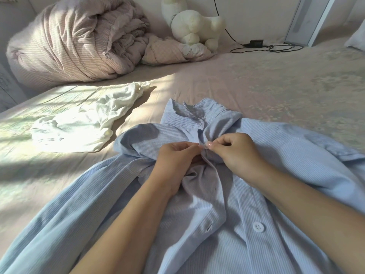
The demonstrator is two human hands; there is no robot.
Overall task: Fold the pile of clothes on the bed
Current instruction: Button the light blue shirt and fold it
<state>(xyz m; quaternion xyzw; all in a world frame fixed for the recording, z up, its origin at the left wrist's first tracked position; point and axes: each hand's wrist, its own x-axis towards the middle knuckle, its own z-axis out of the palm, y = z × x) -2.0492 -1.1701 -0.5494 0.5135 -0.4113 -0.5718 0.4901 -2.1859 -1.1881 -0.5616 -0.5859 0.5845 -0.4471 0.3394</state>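
Head camera looks down on two bare forearms meeting over a garment. Left hand (175, 155) and right hand (235, 151) both pinch the front placket of the pale blue, finely striped cotton button-up shirt (276, 159), fingertips nearly touching just below the collar (199, 111), apparently working a small button. A larger white button (258, 227) lower down sits unfastened beside its buttonhole. The shirt lies front-up across the near part of the pink patterned bed sheet (276, 84), collar pointing away, sleeves spread to either side. It looks light, thin and limp, likely to wrinkle and slide, so shoulder seams and hem would give the surest hold for folding. To the left lies a crumpled white knit garment (83, 123), unfolded. Farther back rest a rolled striped pink duvet (75, 40), a white plush toy (195, 26) and a black cable (266, 47).
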